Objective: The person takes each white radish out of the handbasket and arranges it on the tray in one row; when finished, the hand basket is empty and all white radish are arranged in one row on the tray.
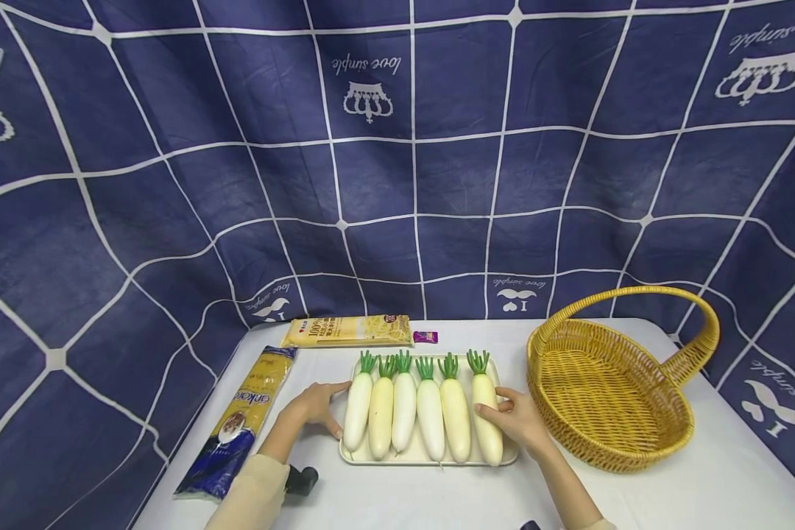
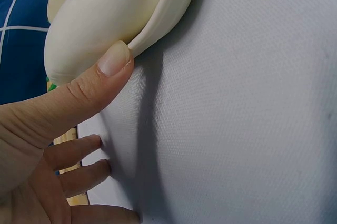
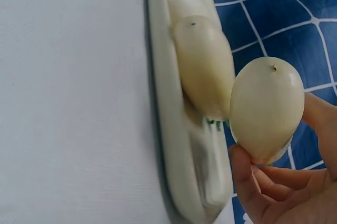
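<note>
Six white radishes with green tops are at a cream tray (image 1: pixel 507 450), and five of them lie side by side in it. My right hand (image 1: pixel 522 421) pinches the rightmost radish (image 1: pixel 488 438) between thumb and fingers. In the right wrist view this radish (image 3: pixel 267 105) is raised above the tray, its root tip toward the camera. At the tray's left end is my left hand (image 1: pixel 316 406), thumb and index finger spread along the side. The left wrist view has its thumb (image 2: pixel 113 63) at the tray rim beside the leftmost radish (image 2: pixel 105 19); the other fingers are loosely extended.
A wicker basket (image 1: pixel 599 394) with a tall handle stands right of the tray. A blue and gold packet (image 1: pixel 238 419) lies at the left. Behind the tray are a yellow pasta packet (image 1: pixel 347 331) and a small purple packet (image 1: pixel 425 337). A blue curtain (image 1: pixel 457 177) hangs at the back.
</note>
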A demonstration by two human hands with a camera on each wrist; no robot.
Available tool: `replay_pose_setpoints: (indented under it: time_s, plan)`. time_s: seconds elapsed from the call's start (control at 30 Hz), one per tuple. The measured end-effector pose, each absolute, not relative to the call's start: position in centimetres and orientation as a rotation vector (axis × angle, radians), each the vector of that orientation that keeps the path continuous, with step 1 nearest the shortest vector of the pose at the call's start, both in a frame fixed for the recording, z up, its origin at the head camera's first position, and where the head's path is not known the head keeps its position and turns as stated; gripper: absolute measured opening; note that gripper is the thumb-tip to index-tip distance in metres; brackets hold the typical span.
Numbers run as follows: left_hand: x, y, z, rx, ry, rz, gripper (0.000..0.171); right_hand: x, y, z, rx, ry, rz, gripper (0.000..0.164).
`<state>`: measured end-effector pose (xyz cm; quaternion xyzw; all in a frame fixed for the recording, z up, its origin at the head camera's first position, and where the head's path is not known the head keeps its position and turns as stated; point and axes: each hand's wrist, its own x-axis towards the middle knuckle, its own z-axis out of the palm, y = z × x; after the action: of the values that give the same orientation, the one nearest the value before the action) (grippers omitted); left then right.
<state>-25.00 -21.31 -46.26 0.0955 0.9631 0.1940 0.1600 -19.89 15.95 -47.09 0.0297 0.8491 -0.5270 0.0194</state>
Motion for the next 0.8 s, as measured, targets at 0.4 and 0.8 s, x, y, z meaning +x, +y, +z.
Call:
replay_pose_setpoints:
  time_s: [0.4, 0.8]
  plan:
    - [-25.0, -21.3, -46.2, 0.283, 2.757, 0.553, 0.101, -20.4, 15.5, -48.4, 0.105, 2.671, -1.575, 0.069]
    - [-25.0, -21.3, -46.3, 0.276, 2.758, 0.539, 0.102, -20.6, 15.3, -49.2, 0.079, 2.768, -1.462, 0.071]
